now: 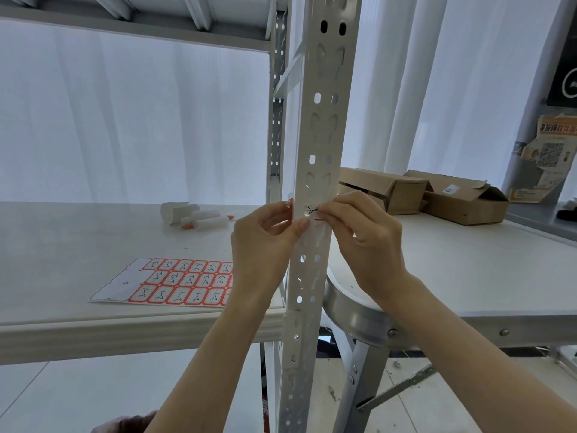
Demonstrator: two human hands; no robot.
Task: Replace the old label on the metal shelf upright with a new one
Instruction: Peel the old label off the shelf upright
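White curtains [125, 120] hang full-width behind the hands, glowing with soft, diffuse daylight. Left of the left hand [265, 245], a pale shelf board [78, 239] runs out level, with the underside of a higher shelf [125, 26] above it. Right of the right hand [359, 232] stands a white-topped table [468, 276] with a rounded metal rim and grey metal legs. Below both hands lies a light tiled floor [406, 414] flecked with small debris. Far right hangs a creased paper notice [549, 154] bearing a QR code.
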